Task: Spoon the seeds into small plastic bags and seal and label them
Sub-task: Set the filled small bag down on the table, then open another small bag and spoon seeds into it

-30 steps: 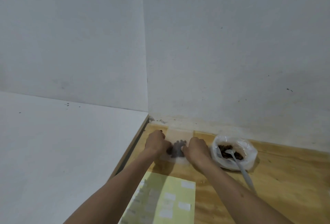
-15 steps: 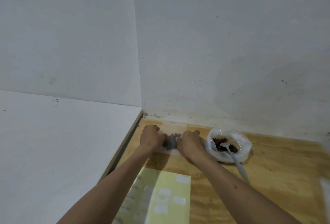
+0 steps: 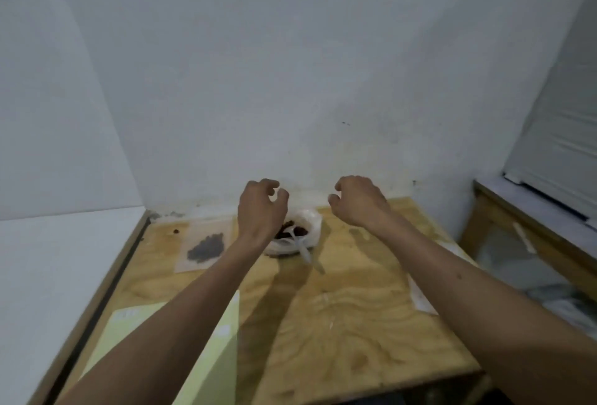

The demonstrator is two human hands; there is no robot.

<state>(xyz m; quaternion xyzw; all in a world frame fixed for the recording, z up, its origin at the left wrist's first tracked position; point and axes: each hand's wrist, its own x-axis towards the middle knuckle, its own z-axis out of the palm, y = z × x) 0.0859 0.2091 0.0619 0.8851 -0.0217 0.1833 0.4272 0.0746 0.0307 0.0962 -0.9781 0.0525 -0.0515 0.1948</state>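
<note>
A small clear plastic bag (image 3: pixel 204 247) with dark seeds in it lies flat on the wooden table (image 3: pixel 349 324), at the back left. To its right stands a white plastic-lined bowl (image 3: pixel 307 227) of brown seeds with a white plastic spoon (image 3: pixel 305 251) leaning out toward me. My left hand (image 3: pixel 260 207) hovers above the bowl's left side, fingers loosely curled and holding nothing. My right hand (image 3: pixel 358 202) hovers to the right of the bowl, also loosely curled and holding nothing. A yellow-green label sheet (image 3: pixel 223 349) lies near the front left, partly under my left forearm.
White walls meet in the corner behind the table. A white surface (image 3: pixel 58 275) borders the table on the left. More flat clear bags (image 3: pixel 420 299) lie at the table's right, partly hidden by my right forearm. A lower wooden shelf (image 3: pixel 533 243) stands at the right.
Both hands have let go of the small seed bag and lifted off the table, moving right. The bag now lies alone on the table. The view has swung right.
</note>
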